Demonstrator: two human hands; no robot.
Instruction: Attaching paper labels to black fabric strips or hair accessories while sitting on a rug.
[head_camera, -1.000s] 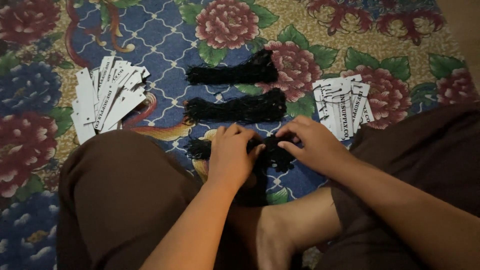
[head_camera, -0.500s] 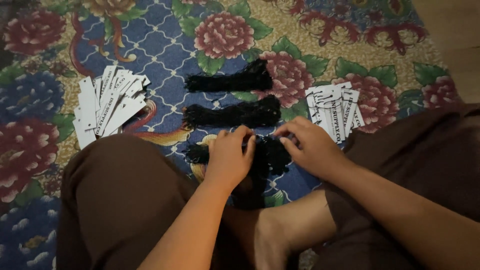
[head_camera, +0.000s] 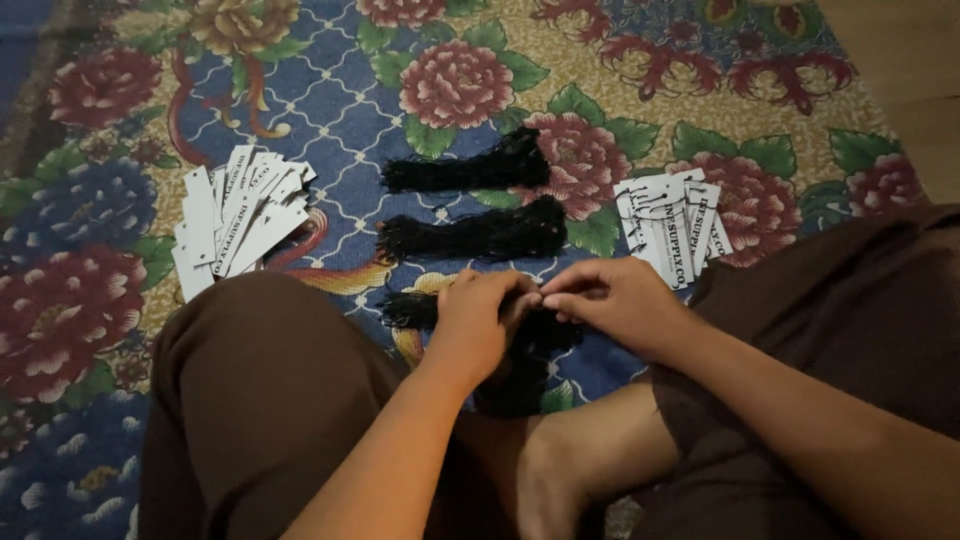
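Centre of frame: the nearest bundle of black strings (head_camera: 415, 310) lies on the flowered carpet (head_camera: 330, 90), partly under both hands. The left hand (head_camera: 475, 325) rests knuckles up on it; the right hand (head_camera: 615, 300) meets it from the right, fingertips pinched together on strands at the point where the hands touch. Three black bundles in all: two more (head_camera: 470, 172) (head_camera: 475, 235) lie parallel above, untouched. Two heaps of white tags: one (head_camera: 235, 215) at the left, one (head_camera: 672, 225) at the right. Both forearms enter from the lower edge, between bent knees.
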